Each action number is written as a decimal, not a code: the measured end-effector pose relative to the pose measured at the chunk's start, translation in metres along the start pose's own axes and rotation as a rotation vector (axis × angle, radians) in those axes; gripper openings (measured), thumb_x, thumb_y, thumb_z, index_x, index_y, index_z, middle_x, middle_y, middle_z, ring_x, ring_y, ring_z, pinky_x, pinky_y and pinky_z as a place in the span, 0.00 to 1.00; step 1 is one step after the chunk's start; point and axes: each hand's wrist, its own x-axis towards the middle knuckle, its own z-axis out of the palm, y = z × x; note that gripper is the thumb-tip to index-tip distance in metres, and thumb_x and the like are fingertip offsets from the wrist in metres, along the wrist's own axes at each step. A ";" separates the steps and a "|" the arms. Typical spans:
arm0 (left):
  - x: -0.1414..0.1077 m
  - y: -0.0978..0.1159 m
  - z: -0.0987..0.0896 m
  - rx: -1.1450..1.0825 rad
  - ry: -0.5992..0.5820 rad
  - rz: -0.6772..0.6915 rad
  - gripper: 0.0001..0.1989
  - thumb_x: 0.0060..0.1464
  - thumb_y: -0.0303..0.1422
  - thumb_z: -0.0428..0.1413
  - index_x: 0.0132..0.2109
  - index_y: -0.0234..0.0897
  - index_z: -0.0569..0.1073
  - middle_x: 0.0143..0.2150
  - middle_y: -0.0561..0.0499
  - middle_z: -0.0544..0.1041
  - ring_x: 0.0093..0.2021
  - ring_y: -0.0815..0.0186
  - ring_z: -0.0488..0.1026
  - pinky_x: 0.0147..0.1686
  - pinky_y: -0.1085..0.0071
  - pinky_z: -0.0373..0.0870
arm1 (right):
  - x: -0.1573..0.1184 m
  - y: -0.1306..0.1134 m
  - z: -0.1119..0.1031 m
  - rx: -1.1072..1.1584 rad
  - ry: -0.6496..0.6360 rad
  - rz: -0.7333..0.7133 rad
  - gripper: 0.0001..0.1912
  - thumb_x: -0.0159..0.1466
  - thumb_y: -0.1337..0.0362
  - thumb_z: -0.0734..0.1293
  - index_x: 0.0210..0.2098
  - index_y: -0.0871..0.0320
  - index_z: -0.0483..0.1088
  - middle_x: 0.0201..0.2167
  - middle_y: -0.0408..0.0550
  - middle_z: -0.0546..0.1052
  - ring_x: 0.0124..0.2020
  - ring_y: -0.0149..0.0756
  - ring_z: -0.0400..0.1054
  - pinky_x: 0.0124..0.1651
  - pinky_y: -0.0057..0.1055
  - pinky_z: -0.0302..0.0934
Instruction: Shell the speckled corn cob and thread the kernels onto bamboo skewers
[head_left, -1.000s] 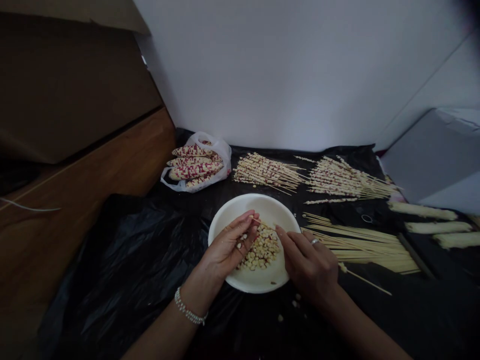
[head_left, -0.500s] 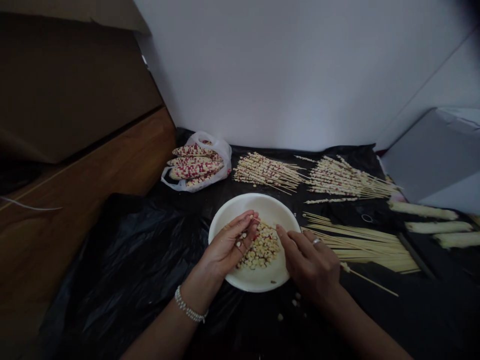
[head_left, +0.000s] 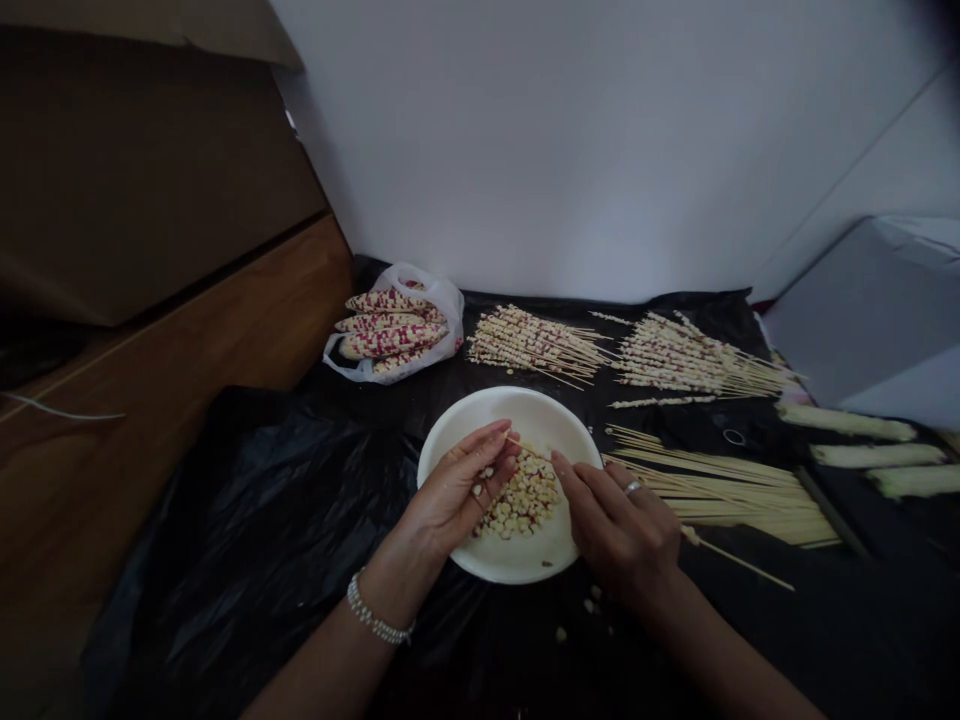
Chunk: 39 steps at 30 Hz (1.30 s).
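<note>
A white bowl (head_left: 450, 420) with loose corn kernels (head_left: 525, 500) stands in the middle. Over its left side is my left hand (head_left: 457, 490), palm up, with a few kernels in it; its thumb and finger pinch a kernel at the tip of a thin stick. My right hand (head_left: 619, 510), with a ring, is closed round the same stick (head_left: 529, 447) at the bowl's right edge. Part of a second stick (head_left: 739, 558) with kernels at its near end sticks out to the right, beneath or behind my right hand; its contact with the hand is unclear.
Speckled corn cobs (head_left: 394, 340) lie in a white plastic bag (head_left: 450, 300) at the back left. Two piles of kernel-covered skewers (head_left: 532, 340) lie behind the bowl. Bare sticks (head_left: 750, 495) and stripped cobs (head_left: 877, 455) are at the right, on black plastic (head_left: 300, 520).
Both hands keep nearly the same pose over the bowl. The fingers of my left hand have shifted very slightly to the right along the stick's tip.
</note>
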 end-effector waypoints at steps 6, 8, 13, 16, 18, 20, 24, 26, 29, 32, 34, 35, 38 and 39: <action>0.000 -0.001 0.000 0.032 0.012 -0.006 0.08 0.46 0.23 0.62 0.37 0.28 0.78 0.32 0.48 0.77 0.31 0.74 0.74 0.34 0.81 0.74 | -0.002 0.000 0.003 0.017 0.034 -0.009 0.27 0.54 0.74 0.69 0.54 0.64 0.67 0.37 0.49 0.77 0.37 0.37 0.67 0.43 0.34 0.62; 0.001 -0.003 -0.001 0.057 0.004 -0.002 0.09 0.46 0.23 0.62 0.38 0.28 0.78 0.33 0.47 0.77 0.32 0.74 0.74 0.34 0.82 0.73 | -0.002 0.000 0.003 0.017 0.048 -0.008 0.28 0.54 0.75 0.69 0.55 0.64 0.66 0.37 0.50 0.77 0.37 0.37 0.67 0.43 0.34 0.62; 0.001 -0.005 0.000 0.100 -0.033 -0.006 0.08 0.46 0.25 0.63 0.37 0.28 0.78 0.33 0.47 0.77 0.33 0.74 0.73 0.35 0.81 0.71 | -0.003 -0.001 0.002 0.028 0.040 0.011 0.29 0.56 0.75 0.67 0.57 0.62 0.63 0.37 0.49 0.77 0.38 0.37 0.67 0.44 0.33 0.62; -0.001 -0.005 0.001 0.130 -0.037 -0.002 0.09 0.45 0.26 0.63 0.37 0.28 0.78 0.33 0.47 0.77 0.33 0.74 0.73 0.35 0.81 0.71 | -0.003 -0.003 0.002 0.021 0.041 0.012 0.28 0.56 0.75 0.66 0.56 0.63 0.64 0.37 0.49 0.77 0.37 0.35 0.67 0.44 0.33 0.62; -0.003 -0.007 0.001 0.158 -0.054 -0.013 0.08 0.46 0.26 0.63 0.36 0.28 0.78 0.33 0.47 0.77 0.33 0.73 0.73 0.36 0.81 0.71 | -0.004 -0.005 0.001 0.015 0.034 0.006 0.26 0.56 0.75 0.67 0.54 0.64 0.66 0.37 0.49 0.77 0.36 0.35 0.66 0.43 0.33 0.62; -0.004 -0.009 0.002 0.175 -0.091 -0.040 0.07 0.45 0.25 0.63 0.35 0.28 0.78 0.34 0.47 0.77 0.33 0.73 0.73 0.37 0.80 0.71 | -0.004 -0.006 0.001 0.024 0.019 -0.002 0.25 0.56 0.74 0.68 0.53 0.66 0.67 0.37 0.50 0.77 0.35 0.35 0.66 0.43 0.33 0.62; -0.005 -0.011 0.001 0.110 -0.113 -0.070 0.06 0.47 0.25 0.61 0.36 0.28 0.77 0.34 0.48 0.77 0.35 0.72 0.74 0.40 0.79 0.72 | -0.004 -0.005 0.000 0.031 0.006 0.007 0.24 0.56 0.74 0.68 0.52 0.66 0.67 0.38 0.50 0.77 0.36 0.36 0.66 0.43 0.34 0.62; -0.003 -0.009 0.000 0.016 -0.118 -0.078 0.07 0.51 0.25 0.58 0.39 0.28 0.77 0.36 0.47 0.78 0.38 0.70 0.75 0.44 0.75 0.72 | -0.003 -0.002 0.001 0.017 0.013 0.026 0.25 0.55 0.75 0.68 0.53 0.64 0.67 0.37 0.49 0.77 0.37 0.37 0.67 0.43 0.33 0.62; 0.001 -0.003 -0.003 -0.101 -0.153 -0.118 0.15 0.50 0.15 0.50 0.44 0.25 0.75 0.40 0.43 0.78 0.45 0.64 0.75 0.51 0.68 0.69 | -0.002 0.002 0.001 0.000 0.012 0.054 0.25 0.56 0.76 0.67 0.53 0.63 0.67 0.36 0.48 0.77 0.37 0.35 0.67 0.43 0.31 0.61; 0.003 0.002 -0.005 -0.108 -0.161 -0.112 0.27 0.42 0.08 0.44 0.48 0.24 0.72 0.45 0.40 0.77 0.51 0.63 0.73 0.54 0.68 0.67 | -0.002 0.002 0.002 -0.003 -0.014 0.057 0.24 0.57 0.75 0.66 0.53 0.62 0.67 0.35 0.47 0.77 0.36 0.34 0.66 0.43 0.30 0.60; 0.002 0.002 -0.006 -0.083 -0.155 -0.095 0.26 0.44 0.09 0.45 0.50 0.24 0.71 0.46 0.40 0.77 0.52 0.63 0.72 0.54 0.70 0.66 | -0.002 0.001 0.002 0.001 -0.027 0.048 0.24 0.56 0.75 0.67 0.53 0.61 0.67 0.35 0.47 0.77 0.37 0.34 0.66 0.45 0.31 0.60; 0.002 0.002 -0.005 -0.070 -0.153 -0.084 0.23 0.47 0.10 0.46 0.50 0.24 0.70 0.47 0.39 0.77 0.52 0.63 0.72 0.54 0.70 0.67 | -0.002 0.001 0.002 0.003 -0.028 0.044 0.25 0.56 0.75 0.67 0.54 0.61 0.67 0.35 0.47 0.77 0.37 0.34 0.66 0.45 0.31 0.60; 0.001 0.000 -0.004 -0.043 -0.146 -0.061 0.17 0.52 0.15 0.50 0.48 0.24 0.71 0.47 0.38 0.77 0.50 0.62 0.73 0.52 0.72 0.69 | -0.002 -0.001 0.002 0.012 -0.023 0.046 0.26 0.57 0.76 0.66 0.55 0.61 0.66 0.35 0.47 0.77 0.37 0.34 0.67 0.45 0.31 0.60; 0.001 0.000 -0.003 -0.042 -0.141 -0.059 0.15 0.52 0.17 0.51 0.48 0.25 0.71 0.47 0.38 0.77 0.49 0.62 0.74 0.51 0.73 0.70 | -0.002 -0.001 0.002 0.017 -0.022 0.048 0.26 0.57 0.76 0.66 0.56 0.60 0.65 0.35 0.47 0.77 0.37 0.34 0.67 0.45 0.31 0.60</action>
